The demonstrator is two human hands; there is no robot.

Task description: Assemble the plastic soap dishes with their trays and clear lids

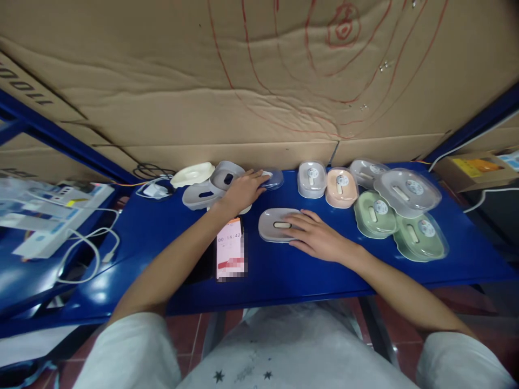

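Note:
My right hand (pixel 318 236) lies flat, fingers stretched, on the right side of a grey oval soap dish (pixel 275 224) in the middle of the blue table (pixel 162 232). My left hand (pixel 243 189) reaches to the back, fingers spread over a clear plastic lid (pixel 272 179) and touching it. Just left of that hand stand grey dish parts (pixel 203 195) (pixel 226 174) and a cream oval tray (pixel 192 174).
Finished dishes with clear lids sit at the right: grey (pixel 311 179), peach (pixel 341 187), two green (pixel 375 213) (pixel 419 236) and larger grey ones (pixel 407 190). A phone (pixel 230 247) showing a timer lies near my left forearm. White cables (pixel 91 248) and boxes at left; cardboard wall behind.

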